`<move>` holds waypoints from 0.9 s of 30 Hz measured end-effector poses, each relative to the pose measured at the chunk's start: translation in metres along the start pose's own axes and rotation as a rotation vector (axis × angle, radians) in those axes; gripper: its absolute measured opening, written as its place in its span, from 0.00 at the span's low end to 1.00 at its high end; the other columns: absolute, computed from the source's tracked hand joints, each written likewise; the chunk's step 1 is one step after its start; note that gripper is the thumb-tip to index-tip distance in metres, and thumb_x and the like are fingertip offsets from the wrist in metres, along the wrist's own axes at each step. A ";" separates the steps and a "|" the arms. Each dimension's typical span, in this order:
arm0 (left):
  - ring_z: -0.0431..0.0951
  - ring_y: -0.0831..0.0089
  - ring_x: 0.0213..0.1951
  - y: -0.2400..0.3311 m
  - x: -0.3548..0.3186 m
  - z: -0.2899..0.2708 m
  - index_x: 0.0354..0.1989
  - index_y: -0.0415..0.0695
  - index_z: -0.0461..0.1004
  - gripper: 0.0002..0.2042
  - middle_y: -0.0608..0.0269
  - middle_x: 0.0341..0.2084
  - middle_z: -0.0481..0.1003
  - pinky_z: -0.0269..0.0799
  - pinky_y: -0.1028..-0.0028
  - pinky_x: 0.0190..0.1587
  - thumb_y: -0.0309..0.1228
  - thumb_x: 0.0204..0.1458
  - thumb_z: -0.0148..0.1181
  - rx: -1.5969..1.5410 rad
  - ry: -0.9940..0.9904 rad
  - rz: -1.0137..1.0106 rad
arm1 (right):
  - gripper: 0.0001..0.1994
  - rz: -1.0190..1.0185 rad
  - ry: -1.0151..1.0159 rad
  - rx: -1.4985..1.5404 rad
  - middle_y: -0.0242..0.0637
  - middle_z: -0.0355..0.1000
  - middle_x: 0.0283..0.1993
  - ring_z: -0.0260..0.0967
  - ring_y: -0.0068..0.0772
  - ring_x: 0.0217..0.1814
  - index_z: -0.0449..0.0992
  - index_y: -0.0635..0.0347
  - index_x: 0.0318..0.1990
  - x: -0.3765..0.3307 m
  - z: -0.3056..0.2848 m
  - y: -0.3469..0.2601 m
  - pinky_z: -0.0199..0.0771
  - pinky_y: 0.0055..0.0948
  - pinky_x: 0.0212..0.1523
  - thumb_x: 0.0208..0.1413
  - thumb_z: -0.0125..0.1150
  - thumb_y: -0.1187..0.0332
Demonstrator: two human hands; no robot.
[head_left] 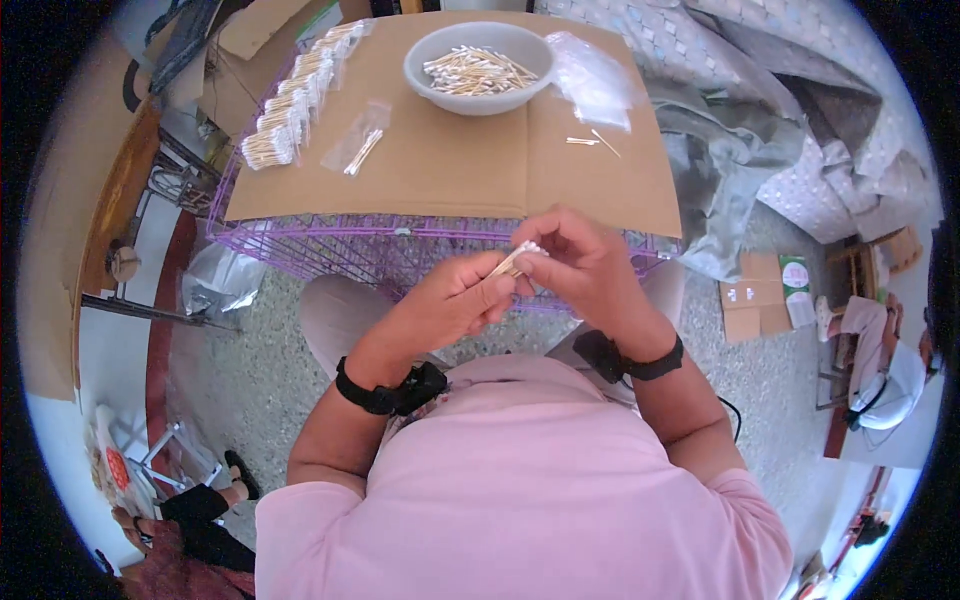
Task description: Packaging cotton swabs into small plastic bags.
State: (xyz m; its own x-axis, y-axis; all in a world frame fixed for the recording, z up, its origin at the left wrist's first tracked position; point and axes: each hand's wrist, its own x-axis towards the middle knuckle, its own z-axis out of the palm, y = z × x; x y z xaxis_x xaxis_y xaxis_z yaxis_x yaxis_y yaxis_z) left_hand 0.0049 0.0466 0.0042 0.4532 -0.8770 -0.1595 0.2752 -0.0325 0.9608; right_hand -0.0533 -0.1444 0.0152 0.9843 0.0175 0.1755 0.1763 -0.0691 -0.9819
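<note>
Both my hands meet in front of my chest, just below the near edge of the cardboard sheet point(440, 170). My left hand point(452, 300) grips a small bundle of cotton swabs point(516, 257) with wooden sticks. My right hand point(585, 262) pinches the white tips of the same bundle from the right. A grey bowl point(425, 72) full of loose swabs stands at the far side of the cardboard. One filled clear packet point(360, 148) lies left of centre, and two loose swabs point(592, 142) lie to the right.
The cardboard rests on a purple wire cage point(330, 250). A row of filled swab packets point(295, 95) runs along its left edge; empty clear bags point(595, 80) lie beside the bowl. Grey cloth point(725, 170) is heaped to the right. Another person's feet point(215, 490) show at lower left.
</note>
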 end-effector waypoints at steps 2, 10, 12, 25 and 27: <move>0.58 0.88 0.20 0.002 0.001 0.003 0.43 0.42 0.72 0.14 0.76 0.20 0.62 0.52 0.86 0.20 0.41 0.62 0.47 -0.018 0.001 0.003 | 0.10 0.028 -0.006 0.128 0.28 0.70 0.32 0.66 0.15 0.30 0.73 0.62 0.43 -0.001 -0.002 0.000 0.68 0.17 0.29 0.52 0.63 0.74; 0.59 0.88 0.17 0.007 0.006 0.006 0.38 0.43 0.72 0.15 0.76 0.16 0.61 0.53 0.84 0.17 0.42 0.63 0.45 0.154 0.080 0.003 | 0.12 0.072 -0.121 0.280 0.30 0.72 0.34 0.69 0.16 0.32 0.71 0.64 0.47 0.003 -0.007 0.002 0.72 0.17 0.31 0.55 0.60 0.75; 0.58 0.88 0.17 0.006 0.008 0.009 0.38 0.43 0.72 0.15 0.76 0.16 0.60 0.53 0.84 0.17 0.41 0.63 0.45 0.156 0.069 -0.001 | 0.11 0.067 -0.125 0.248 0.30 0.72 0.33 0.69 0.16 0.31 0.72 0.64 0.46 0.002 -0.010 0.005 0.72 0.17 0.31 0.55 0.59 0.75; 0.55 0.87 0.20 0.007 0.021 0.009 0.39 0.44 0.72 0.15 0.78 0.18 0.57 0.51 0.83 0.21 0.41 0.64 0.43 0.230 0.003 0.003 | 0.02 0.109 -0.157 0.155 0.30 0.72 0.30 0.71 0.17 0.29 0.75 0.63 0.35 0.006 -0.021 0.000 0.73 0.17 0.29 0.56 0.59 0.74; 0.55 0.87 0.20 0.008 0.024 0.008 0.39 0.44 0.72 0.14 0.78 0.18 0.58 0.52 0.83 0.21 0.40 0.64 0.43 0.248 0.010 0.000 | 0.02 0.107 -0.153 0.148 0.30 0.72 0.30 0.71 0.17 0.29 0.75 0.62 0.35 0.008 -0.023 0.000 0.73 0.17 0.29 0.55 0.59 0.74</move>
State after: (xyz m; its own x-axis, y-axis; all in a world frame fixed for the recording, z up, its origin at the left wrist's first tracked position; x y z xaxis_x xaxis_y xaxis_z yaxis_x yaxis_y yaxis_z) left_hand 0.0109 0.0216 0.0097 0.4621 -0.8721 -0.1608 0.0592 -0.1506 0.9868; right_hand -0.0456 -0.1668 0.0184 0.9831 0.1698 0.0682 0.0573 0.0682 -0.9960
